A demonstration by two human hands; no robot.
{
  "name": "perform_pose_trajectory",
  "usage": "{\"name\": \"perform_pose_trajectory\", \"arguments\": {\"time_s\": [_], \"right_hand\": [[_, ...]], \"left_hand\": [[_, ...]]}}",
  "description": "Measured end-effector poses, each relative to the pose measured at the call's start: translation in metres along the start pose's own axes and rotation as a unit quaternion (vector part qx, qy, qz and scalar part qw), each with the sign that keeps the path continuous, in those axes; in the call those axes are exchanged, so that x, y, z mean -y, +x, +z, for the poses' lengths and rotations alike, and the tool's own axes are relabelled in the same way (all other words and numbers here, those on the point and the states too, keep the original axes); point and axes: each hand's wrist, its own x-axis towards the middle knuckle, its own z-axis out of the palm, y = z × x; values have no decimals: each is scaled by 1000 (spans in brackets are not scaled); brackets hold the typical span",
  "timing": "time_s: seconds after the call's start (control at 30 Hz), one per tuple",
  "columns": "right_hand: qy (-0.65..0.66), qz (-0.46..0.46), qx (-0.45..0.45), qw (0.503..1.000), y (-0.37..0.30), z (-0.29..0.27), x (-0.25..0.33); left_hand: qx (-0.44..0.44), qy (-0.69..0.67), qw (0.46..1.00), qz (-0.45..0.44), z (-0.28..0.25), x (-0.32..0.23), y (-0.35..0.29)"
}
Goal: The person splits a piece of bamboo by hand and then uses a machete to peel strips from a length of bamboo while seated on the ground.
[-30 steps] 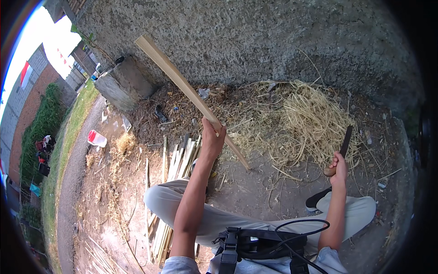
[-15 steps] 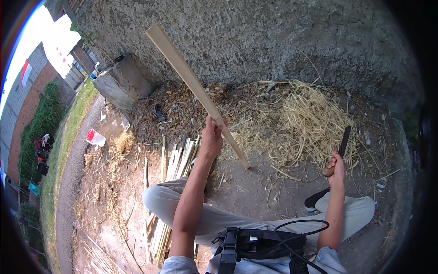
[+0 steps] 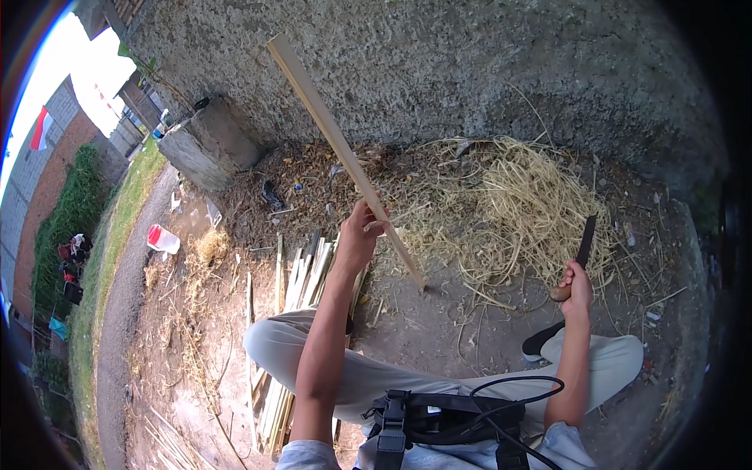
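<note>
My left hand (image 3: 362, 233) is closed around the lower half of a long pale strip, a wood or bamboo slat (image 3: 325, 129). The slat leans up and to the left, its lower end at the ground in front of me. On the right, my right hand (image 3: 577, 290) grips the rounded wooden handle of a knife with a long dark blade (image 3: 586, 241). The blade points up and away from me, apart from the slat. Behind it lies a heap of pale shavings (image 3: 540, 207).
Several split slats (image 3: 307, 274) lie on the ground beside my left knee. A rough wall (image 3: 439, 70) rises ahead, with a concrete block (image 3: 207, 145) at its left. A red-and-white container (image 3: 163, 239) lies near the path (image 3: 117, 329).
The slat's upper end has swung slightly to the right and turned, showing a different face. My left fingers have shifted on it. The knife has barely moved.
</note>
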Motion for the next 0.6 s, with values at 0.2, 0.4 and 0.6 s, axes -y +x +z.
{"name": "perform_pose_trajectory", "arguments": {"time_s": [0.2,0.4,0.6], "right_hand": [[2,2,6,1000,1,-1,-1],[-3,2,4,1000,5,-4,-3],[-7,2,-2,1000,4,-2,-5]], "left_hand": [[1,48,999,-26,0,-8,-1],[6,25,999,-39,2,-9,-2],[2,44,999,-24,0,-8,0]]}}
